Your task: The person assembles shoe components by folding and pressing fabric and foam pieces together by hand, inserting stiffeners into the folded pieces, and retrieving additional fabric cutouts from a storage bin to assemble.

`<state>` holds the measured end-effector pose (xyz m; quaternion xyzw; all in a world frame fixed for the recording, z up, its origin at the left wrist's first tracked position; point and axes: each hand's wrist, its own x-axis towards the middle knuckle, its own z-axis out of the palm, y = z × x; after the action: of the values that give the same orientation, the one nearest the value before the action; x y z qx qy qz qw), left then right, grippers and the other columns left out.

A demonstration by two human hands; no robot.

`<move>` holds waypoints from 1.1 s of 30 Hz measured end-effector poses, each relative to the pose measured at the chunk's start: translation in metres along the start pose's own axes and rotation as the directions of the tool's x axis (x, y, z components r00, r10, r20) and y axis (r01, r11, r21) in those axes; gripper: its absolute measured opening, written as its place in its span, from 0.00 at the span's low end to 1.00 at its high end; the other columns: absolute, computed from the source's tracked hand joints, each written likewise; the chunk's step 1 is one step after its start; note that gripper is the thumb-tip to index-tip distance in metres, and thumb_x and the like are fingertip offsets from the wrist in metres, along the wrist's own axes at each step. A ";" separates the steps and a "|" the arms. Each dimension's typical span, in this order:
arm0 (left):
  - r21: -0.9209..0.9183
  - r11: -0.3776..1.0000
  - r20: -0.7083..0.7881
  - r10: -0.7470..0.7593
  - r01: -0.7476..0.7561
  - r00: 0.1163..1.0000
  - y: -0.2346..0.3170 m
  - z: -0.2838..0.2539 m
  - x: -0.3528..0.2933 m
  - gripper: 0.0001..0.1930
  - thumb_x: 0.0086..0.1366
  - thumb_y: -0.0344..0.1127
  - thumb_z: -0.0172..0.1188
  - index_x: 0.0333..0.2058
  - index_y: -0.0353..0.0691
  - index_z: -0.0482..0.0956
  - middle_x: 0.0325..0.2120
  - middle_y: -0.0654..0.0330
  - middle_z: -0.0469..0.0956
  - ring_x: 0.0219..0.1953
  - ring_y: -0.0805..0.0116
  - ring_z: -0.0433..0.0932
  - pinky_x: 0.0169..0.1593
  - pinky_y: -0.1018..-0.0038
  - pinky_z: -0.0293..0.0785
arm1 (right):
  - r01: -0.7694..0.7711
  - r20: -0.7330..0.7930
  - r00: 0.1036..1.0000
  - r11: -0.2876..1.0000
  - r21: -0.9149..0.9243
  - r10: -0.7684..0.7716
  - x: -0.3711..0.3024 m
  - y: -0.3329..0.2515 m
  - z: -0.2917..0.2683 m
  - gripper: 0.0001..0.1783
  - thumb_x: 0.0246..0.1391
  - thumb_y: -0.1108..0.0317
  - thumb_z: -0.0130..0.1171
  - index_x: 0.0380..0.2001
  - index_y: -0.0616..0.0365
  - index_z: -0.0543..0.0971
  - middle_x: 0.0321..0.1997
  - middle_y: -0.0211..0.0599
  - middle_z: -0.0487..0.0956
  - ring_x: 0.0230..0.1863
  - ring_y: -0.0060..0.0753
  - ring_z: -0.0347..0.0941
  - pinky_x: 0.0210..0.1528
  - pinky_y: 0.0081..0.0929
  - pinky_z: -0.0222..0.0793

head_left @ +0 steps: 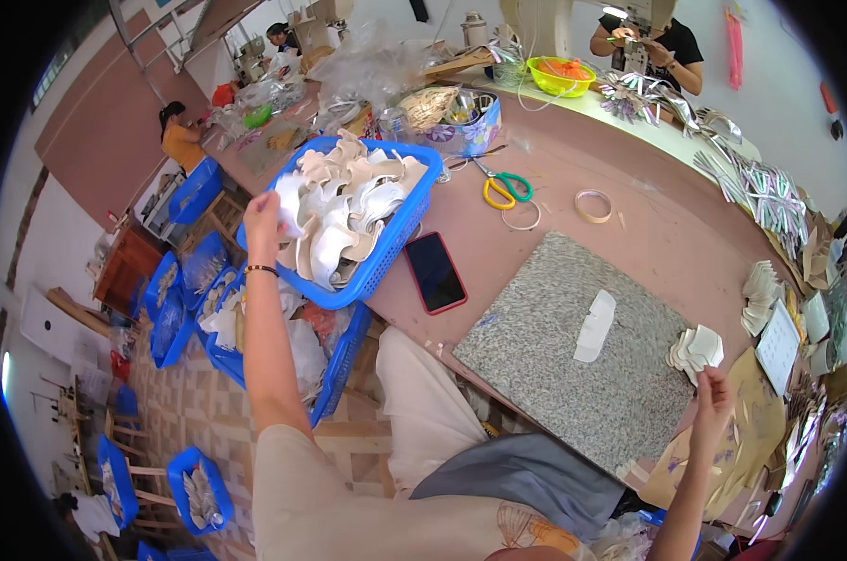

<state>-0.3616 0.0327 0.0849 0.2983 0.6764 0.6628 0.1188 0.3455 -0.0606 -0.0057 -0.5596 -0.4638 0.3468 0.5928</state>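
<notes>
At the left, my left hand (262, 221) is closed on the edge of a white cut piece (289, 208), leather or fabric, at the rim of a blue plastic basket (372, 273). Inside the basket, curved white and beige cut pieces (334, 241) lie heaped. Over at the right, my right hand (714, 396) pinches the lower edge of a small stack of white pieces (698, 350) by the corner of a speckled stone slab (535, 323). One flat white piece (594, 326) lies alone on the slab.
A black phone with a red edge (435, 272), scissors with yellow and green handles (508, 190) and a tape roll (593, 206) lie on the table. Bundles of silvery strips (769, 201) line the far right edge. Blue baskets (199, 491) stand lower left. Other people work farther back.
</notes>
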 end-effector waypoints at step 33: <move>-0.346 0.665 0.911 0.406 -0.661 -0.068 0.065 0.334 -0.421 0.30 0.58 0.42 0.58 0.54 0.30 0.61 0.52 0.44 0.64 0.55 0.50 0.64 0.57 0.63 0.61 | 0.159 -0.083 0.966 0.821 -0.548 -0.243 -0.006 0.003 0.038 0.26 0.41 0.72 0.64 0.45 0.63 0.68 0.43 0.46 0.69 0.44 0.45 0.68 0.44 0.34 0.68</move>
<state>0.1748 0.0688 0.0174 0.8885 0.3341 0.2406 0.2026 0.3078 -0.0529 -0.0116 -0.6752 -0.5531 0.0956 0.4786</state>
